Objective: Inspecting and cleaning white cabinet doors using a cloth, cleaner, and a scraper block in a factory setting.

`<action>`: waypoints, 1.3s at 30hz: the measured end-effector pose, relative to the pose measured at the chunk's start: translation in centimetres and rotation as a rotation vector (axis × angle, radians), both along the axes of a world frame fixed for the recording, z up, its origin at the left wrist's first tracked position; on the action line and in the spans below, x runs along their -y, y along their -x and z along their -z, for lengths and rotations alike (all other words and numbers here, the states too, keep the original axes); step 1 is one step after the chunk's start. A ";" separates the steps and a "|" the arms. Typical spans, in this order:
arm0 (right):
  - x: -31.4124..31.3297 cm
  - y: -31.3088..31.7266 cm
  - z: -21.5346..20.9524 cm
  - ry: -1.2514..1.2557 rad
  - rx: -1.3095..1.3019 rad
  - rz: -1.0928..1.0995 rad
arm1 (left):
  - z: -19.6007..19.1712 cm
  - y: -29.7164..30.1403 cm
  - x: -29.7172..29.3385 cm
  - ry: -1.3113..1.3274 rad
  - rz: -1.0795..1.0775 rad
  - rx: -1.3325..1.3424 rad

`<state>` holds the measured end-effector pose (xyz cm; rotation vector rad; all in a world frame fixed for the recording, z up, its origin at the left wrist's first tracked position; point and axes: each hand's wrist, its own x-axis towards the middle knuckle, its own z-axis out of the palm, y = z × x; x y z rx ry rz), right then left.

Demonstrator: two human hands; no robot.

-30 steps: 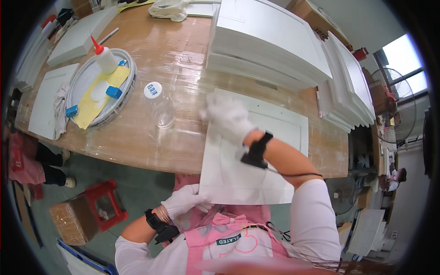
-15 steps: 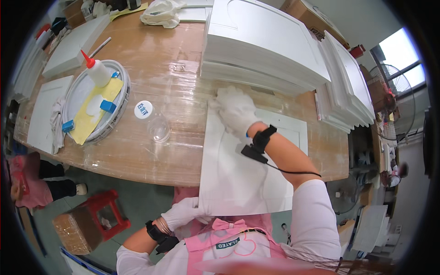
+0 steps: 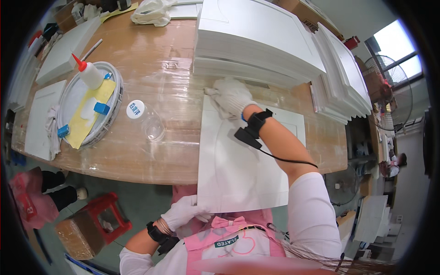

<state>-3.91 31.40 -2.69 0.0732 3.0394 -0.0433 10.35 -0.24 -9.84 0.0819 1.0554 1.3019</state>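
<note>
A white door panel (image 3: 245, 169) with a shallow moulded outline lies on the table, its near edge jutting out over the table's front edge. In a white knit glove, my left hand (image 3: 183, 213) is closed on the panel's near left corner; some fingertips are hidden. My right hand (image 3: 231, 96), also gloved, presses down at the far left corner of the panel. Under and beside its fingers bunches a whitish cloth (image 3: 211, 94). A clear bottle (image 3: 153, 128) with a white cap lies on the table left of the panel.
A tall stack of white panels (image 3: 256, 27) stands just beyond my right hand, with more panels (image 3: 343, 68) at its right. At left, a bucket lid (image 3: 117, 94) carries a glue bottle (image 3: 91, 77), yellow paper and blue blocks. A red stool (image 3: 107, 215) and another person (image 3: 34, 197) are at lower left.
My right hand has shifted slightly up the panel with the cloth, nearer its far left corner. My left hand keeps the same corner. The whole view has moved a little.
</note>
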 end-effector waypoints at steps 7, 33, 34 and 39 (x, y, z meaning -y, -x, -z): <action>0.3 -3.5 -0.1 -0.210 0.006 -0.087 | 0.1 0.0 -0.3 -0.007 -0.018 -0.010; 6.5 -9.0 1.3 0.416 -0.155 -0.240 | -0.1 -1.0 -0.6 0.044 -0.101 -0.066; 4.2 -8.3 1.1 0.406 -0.169 -0.209 | 0.3 -1.1 -0.7 0.036 -0.068 -0.074; -4.2 -10.7 -1.2 0.209 -0.207 0.330 | 0.8 -1.9 -0.1 0.023 -0.205 0.034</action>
